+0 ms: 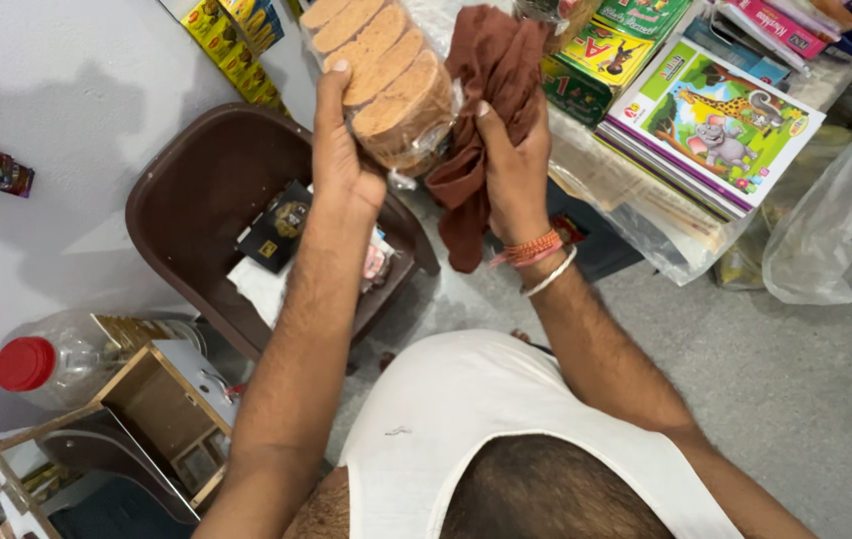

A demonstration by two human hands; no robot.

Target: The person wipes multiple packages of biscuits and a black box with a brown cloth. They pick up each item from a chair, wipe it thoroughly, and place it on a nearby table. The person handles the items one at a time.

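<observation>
Left hand [338,150] wrapped around a clear packet of rusks [386,75], fingers closed along its side, lifted upright. Right hand [513,165] just beside, clenched on a brown cloth [481,110] pressed against the packet's right edge, loose end hanging below the wrist. Under the left forearm, a brown plastic chair [201,190], seat cluttered, rim close. Right of the cloth hand, stacked picture books [715,120] overhanging a wrapped pile. Further right, a crumpled clear bag [840,235]. Bare grey floor [795,369] below the right forearm. Red-capped bottle [51,364] well left, near the elbow.
</observation>
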